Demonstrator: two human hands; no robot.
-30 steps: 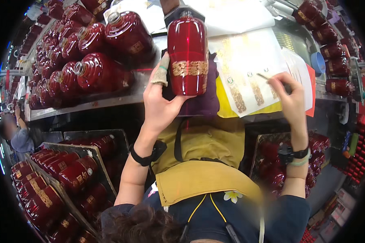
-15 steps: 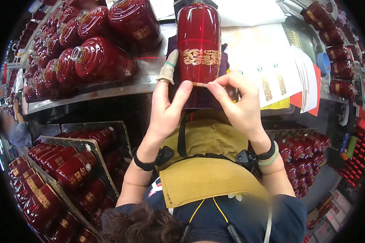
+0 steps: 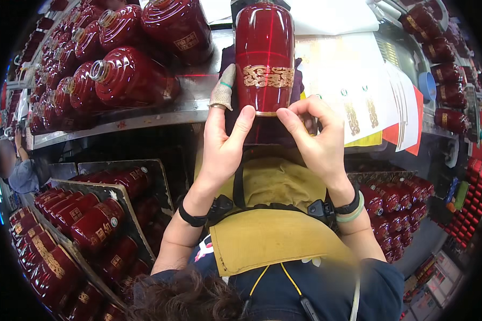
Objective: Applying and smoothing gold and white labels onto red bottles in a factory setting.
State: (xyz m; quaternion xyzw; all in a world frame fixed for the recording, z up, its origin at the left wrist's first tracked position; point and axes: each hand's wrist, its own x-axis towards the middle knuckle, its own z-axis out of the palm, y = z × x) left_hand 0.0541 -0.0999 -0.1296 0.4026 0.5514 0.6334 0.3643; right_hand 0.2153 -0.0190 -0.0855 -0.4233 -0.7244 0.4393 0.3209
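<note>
A glossy dark red bottle (image 3: 265, 43) lies in front of me, its base toward me, with an ornate gold band (image 3: 268, 76) around its lower body. My left hand (image 3: 223, 131) is closed on the bottle's left side. Its thumb is by the base and a finger in a pale cloth cover lies along the glass. My right hand (image 3: 316, 134) is pinched at the right corner of the base, the thumb tip against a thin gold edging (image 3: 266, 113). What lies between its curled fingers is hidden. Under the bottle is a dark purple cloth (image 3: 227, 56).
Several red bottles (image 3: 134, 80) crowd the metal table (image 3: 112, 120) at left. White sheets with gold decals (image 3: 340, 64) lie at right, over yellow and red sheets, near a blue ring (image 3: 427, 84). Racks of bottles (image 3: 96, 224) stand below on both sides. Another person (image 3: 19, 166) is far left.
Both hands have shifted very slightly right with the bottle, and its gold edging shows a little more at the base. The hold looks the same.
</note>
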